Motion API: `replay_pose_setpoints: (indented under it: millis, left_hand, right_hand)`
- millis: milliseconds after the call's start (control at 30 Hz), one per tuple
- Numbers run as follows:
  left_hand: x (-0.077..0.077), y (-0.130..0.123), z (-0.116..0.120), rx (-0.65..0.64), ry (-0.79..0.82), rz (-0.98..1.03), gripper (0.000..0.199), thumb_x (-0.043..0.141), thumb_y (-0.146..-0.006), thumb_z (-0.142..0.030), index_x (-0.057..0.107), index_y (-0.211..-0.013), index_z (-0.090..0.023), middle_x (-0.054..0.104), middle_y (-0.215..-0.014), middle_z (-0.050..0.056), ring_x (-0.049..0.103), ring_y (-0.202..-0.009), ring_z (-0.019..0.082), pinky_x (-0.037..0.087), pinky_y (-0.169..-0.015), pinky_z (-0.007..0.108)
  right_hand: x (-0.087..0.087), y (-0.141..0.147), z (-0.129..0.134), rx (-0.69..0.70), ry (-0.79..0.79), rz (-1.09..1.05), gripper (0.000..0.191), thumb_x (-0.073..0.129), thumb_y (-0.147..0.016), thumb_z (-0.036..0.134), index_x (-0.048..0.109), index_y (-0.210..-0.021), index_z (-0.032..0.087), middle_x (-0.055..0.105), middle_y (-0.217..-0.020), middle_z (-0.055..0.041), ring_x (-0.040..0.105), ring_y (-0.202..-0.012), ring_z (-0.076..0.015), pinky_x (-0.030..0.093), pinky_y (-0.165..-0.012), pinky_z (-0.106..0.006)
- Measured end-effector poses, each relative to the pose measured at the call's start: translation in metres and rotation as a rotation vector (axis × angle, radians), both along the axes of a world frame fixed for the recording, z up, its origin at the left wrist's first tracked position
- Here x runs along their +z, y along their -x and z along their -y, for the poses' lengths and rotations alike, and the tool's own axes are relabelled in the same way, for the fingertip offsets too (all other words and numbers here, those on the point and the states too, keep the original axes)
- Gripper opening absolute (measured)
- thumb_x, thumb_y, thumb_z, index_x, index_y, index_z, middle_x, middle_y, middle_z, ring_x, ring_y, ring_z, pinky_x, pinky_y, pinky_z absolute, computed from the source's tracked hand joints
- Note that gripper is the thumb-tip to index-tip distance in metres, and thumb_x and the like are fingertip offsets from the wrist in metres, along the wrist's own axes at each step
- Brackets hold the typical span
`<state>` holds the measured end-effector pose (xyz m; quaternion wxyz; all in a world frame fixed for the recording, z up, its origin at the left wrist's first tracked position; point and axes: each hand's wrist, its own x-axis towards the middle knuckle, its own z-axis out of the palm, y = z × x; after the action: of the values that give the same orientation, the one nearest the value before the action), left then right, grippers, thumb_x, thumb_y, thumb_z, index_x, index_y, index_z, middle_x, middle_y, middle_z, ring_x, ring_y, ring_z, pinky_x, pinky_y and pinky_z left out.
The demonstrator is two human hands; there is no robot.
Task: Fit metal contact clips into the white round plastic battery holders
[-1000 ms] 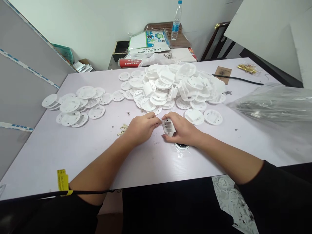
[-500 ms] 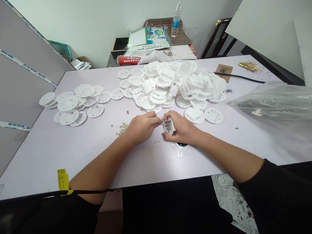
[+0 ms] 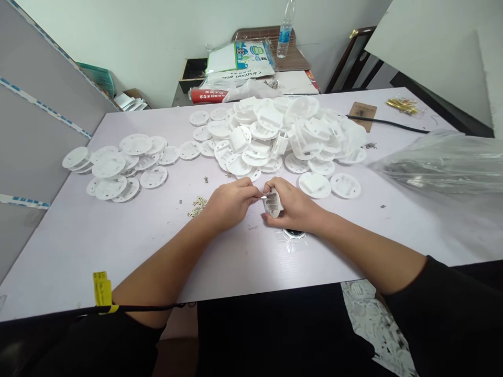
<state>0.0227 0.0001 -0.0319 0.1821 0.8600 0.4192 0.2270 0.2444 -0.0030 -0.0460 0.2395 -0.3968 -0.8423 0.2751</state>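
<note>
Tiny part, big pile, easy slip.

Head view: right hand [image 3: 295, 209] wrapped around a white plastic disc [image 3: 272, 203], tilted up on edge just above the table [image 3: 118, 246], near the front of the big heap of white discs [image 3: 283, 136]. Left hand [image 3: 231, 203] pinched tight against the disc's left side, probably on a small metal clip, though too small to tell for sure. Risk: clip popping out of the pinch and vanishing among the loose metal bits [image 3: 197, 205] just left of the knuckles, or seating crooked from an off-angle push. Both wrists low, forearms angled inward, fingertips meeting at the disc.
</note>
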Motion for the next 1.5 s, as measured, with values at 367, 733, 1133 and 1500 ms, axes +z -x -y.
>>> replay_pose_setpoints:
  millis: [367, 733, 1133, 1500]
  left_hand:
    - [-0.001, 0.000, 0.000, 0.000, -0.009, -0.023, 0.024, 0.051, -0.094, -0.015, 0.075, -0.095, -0.020, 0.063, -0.088, 0.002, 0.056, -0.071, 0.011, 0.043, -0.064, 0.026]
    - [0.007, -0.012, 0.000, 0.069, 0.069, -0.178, 0.019, 0.051, -0.084, -0.009, 0.067, -0.080, -0.018, 0.058, -0.081, 0.002, 0.048, -0.065, 0.012, 0.036, -0.060, 0.029]
    - [0.009, -0.002, 0.002, 0.021, 0.133, -0.085, 0.022, 0.051, -0.092, -0.014, 0.073, -0.094, -0.019, 0.063, -0.090, 0.003, 0.056, -0.076, 0.014, 0.045, -0.070, 0.031]
    - [0.011, -0.001, 0.002, -0.002, 0.165, -0.132, 0.023, 0.052, -0.092, -0.017, 0.075, -0.093, -0.020, 0.067, -0.093, 0.003, 0.058, -0.076, 0.015, 0.044, -0.068, 0.031]
  right_hand:
    - [0.002, 0.001, 0.001, 0.012, -0.003, -0.007, 0.042, 0.070, -0.076, 0.027, 0.045, -0.110, 0.022, 0.053, -0.107, -0.0066, 0.055, -0.084, -0.0189, 0.050, -0.064, -0.031]
    - [-0.001, 0.007, 0.001, 0.021, -0.113, -0.018, 0.040, 0.069, -0.075, 0.026, 0.043, -0.106, 0.022, 0.055, -0.101, -0.0074, 0.055, -0.088, -0.0224, 0.048, -0.064, -0.032]
    - [0.001, 0.004, 0.004, -0.020, 0.051, -0.031, 0.042, 0.070, -0.077, 0.033, 0.044, -0.109, 0.022, 0.060, -0.105, -0.0044, 0.049, -0.050, -0.0074, 0.043, -0.057, -0.030]
    - [0.001, 0.005, 0.002, -0.017, -0.004, -0.034, 0.043, 0.070, -0.075, 0.030, 0.043, -0.108, 0.022, 0.058, -0.104, -0.0058, 0.054, -0.070, -0.0148, 0.043, -0.060, -0.029]
